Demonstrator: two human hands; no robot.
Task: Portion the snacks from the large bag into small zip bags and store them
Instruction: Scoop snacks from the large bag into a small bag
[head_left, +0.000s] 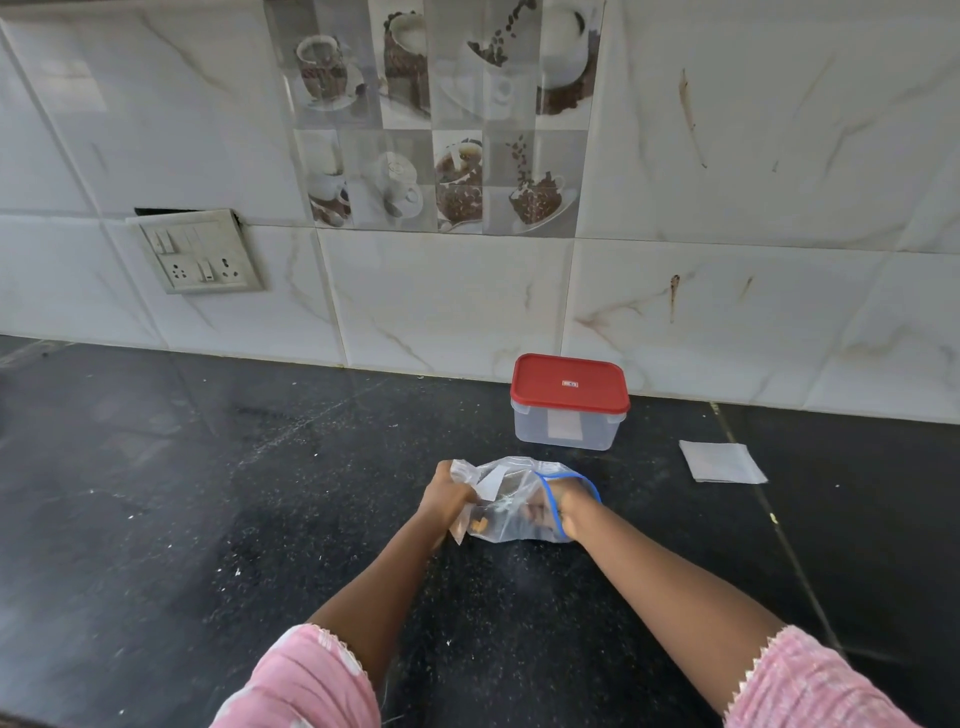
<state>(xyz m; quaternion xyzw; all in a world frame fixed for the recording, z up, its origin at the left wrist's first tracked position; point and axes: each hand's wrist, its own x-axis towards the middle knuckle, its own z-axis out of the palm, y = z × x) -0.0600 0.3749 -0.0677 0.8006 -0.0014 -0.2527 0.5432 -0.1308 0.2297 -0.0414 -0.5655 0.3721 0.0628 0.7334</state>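
Lower centre, the bag (506, 499) lies on the surface. The left hand (445, 501) clenches its crumpled end; the right hand (560, 506) is inside, grip unclear. Best pin that end firmly while gathering snacks (480, 525).

Setting: home kitchen. Evidence: black speckled stone countertop (208, 493) running against a wall of glossy marble-look tiles (727, 156); decorative inset tiles printed with coffee cups and beans (436, 119); wall switch-and-socket plate (200, 252) above the counter; red-lidded plastic food box (569, 405) on it.
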